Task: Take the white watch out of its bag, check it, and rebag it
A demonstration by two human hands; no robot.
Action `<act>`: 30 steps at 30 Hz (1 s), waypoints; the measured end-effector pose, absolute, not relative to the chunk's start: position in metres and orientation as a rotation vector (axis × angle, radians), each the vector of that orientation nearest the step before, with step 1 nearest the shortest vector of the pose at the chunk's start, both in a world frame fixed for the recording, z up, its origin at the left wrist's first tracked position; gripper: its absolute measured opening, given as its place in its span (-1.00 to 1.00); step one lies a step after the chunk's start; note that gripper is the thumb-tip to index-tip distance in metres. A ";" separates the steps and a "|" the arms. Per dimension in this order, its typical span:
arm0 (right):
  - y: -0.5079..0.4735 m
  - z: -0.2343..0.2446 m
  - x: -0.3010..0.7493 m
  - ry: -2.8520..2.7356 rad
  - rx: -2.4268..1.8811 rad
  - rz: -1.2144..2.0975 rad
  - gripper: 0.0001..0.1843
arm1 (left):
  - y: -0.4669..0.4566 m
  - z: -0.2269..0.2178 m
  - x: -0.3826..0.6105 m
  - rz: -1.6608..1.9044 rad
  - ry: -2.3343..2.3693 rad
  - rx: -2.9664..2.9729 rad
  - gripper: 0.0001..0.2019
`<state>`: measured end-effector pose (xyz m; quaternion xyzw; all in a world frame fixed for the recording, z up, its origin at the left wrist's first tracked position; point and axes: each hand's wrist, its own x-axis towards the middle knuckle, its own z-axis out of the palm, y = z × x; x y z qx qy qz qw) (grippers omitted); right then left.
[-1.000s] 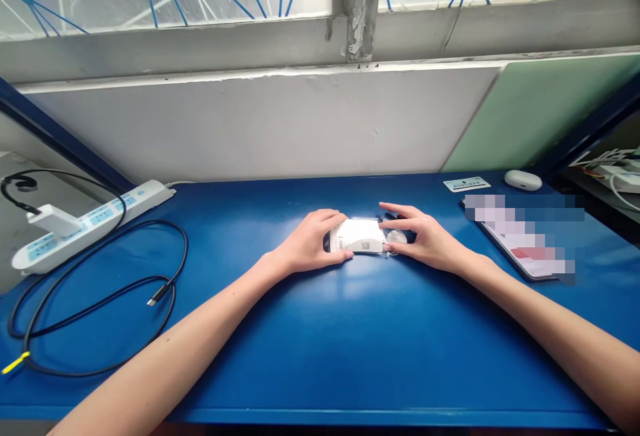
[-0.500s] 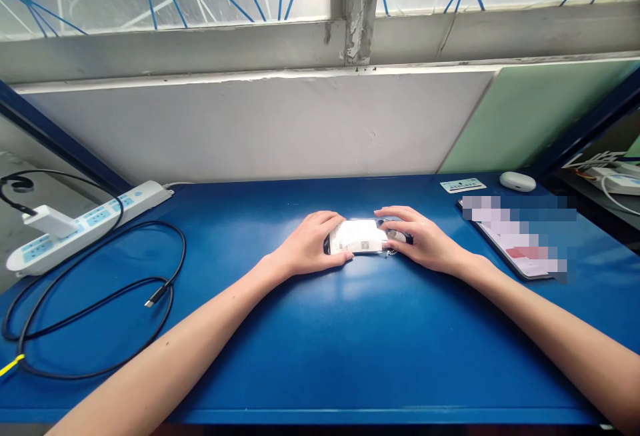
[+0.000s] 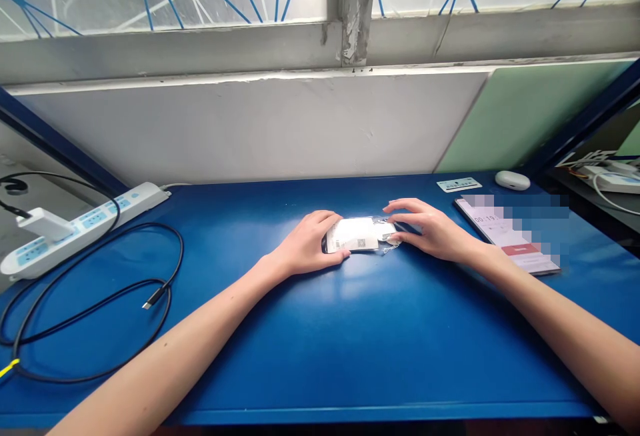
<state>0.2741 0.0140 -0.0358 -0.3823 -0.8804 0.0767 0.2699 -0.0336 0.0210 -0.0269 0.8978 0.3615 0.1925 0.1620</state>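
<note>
A small flat packet (image 3: 353,234) with a white printed label and clear plastic at its right end lies at the middle of the blue table. My left hand (image 3: 313,239) is closed around its left end, thumb along the near edge, fingers over the far edge. A dark edge shows beside that palm. At the packet's right end, a small whitish piece (image 3: 384,231) sits between the thumb and a finger of my right hand (image 3: 425,226); the forefinger is raised off it. A fine bead chain (image 3: 391,247) lies just below. What the piece is, I cannot make out.
A phone (image 3: 517,243) lies right of my right hand, partly behind the forearm. Beyond it are a printed card (image 3: 459,185) and a white earbud case (image 3: 513,181). At left stand a power strip (image 3: 127,204) with a charger (image 3: 45,225) and a coiled black cable (image 3: 173,239).
My right hand has shifted slightly right and up off the packet's end. A dark piece near its fingers is out of sight, and the whitish piece and chain show more plainly. My left hand stays.
</note>
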 end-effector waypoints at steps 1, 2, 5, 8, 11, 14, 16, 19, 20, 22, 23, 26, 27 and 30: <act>0.014 -0.034 0.276 -2.380 -1.037 0.223 -0.80 | 0.021 -0.027 -0.034 0.548 1.031 2.563 -0.47; 0.015 -0.033 0.277 -2.385 -1.050 0.245 -0.80 | 0.021 -0.027 -0.034 0.546 1.029 2.565 -0.46; 0.014 -0.029 0.280 -2.382 -1.109 0.323 -0.80 | 0.022 -0.027 -0.034 0.550 1.015 2.561 -0.44; 0.012 -0.030 0.279 -2.337 -1.117 0.360 -0.68 | 0.022 -0.027 -0.034 0.563 1.010 2.546 -0.42; 0.010 -0.033 0.275 -2.322 -1.057 0.383 -0.57 | 0.022 -0.027 -0.034 0.569 1.013 2.543 -0.40; 0.007 -0.039 0.267 -2.302 -1.050 0.399 -0.61 | 0.022 -0.027 -0.035 0.569 1.005 2.554 -0.39; 0.005 -0.042 0.261 -2.288 -1.069 0.395 -0.60 | 0.022 -0.027 -0.035 0.565 0.998 2.562 -0.37; 0.002 -0.045 0.255 -2.282 -1.069 0.372 -0.62 | 0.022 -0.027 -0.036 0.552 0.999 2.566 -0.36; 0.001 -0.045 0.253 -2.280 -1.068 0.364 -0.65 | 0.022 -0.027 -0.036 0.546 1.001 2.564 -0.36; 0.001 -0.044 0.252 -2.277 -1.072 0.356 -0.69 | 0.022 -0.027 -0.035 0.540 1.004 2.558 -0.37; 0.001 -0.044 0.252 -2.278 -1.075 0.354 -0.69 | 0.022 -0.026 -0.035 0.540 1.006 2.555 -0.37; 0.002 -0.043 0.254 -2.286 -1.067 0.320 -0.70 | 0.022 -0.027 -0.035 0.538 1.014 2.554 -0.38; 0.003 -0.043 0.256 -2.292 -1.057 0.300 -0.70 | 0.022 -0.027 -0.035 0.540 1.019 2.554 -0.38; 0.005 -0.040 0.262 -2.336 -1.054 0.255 -0.70 | 0.022 -0.029 -0.035 0.551 1.025 2.539 -0.38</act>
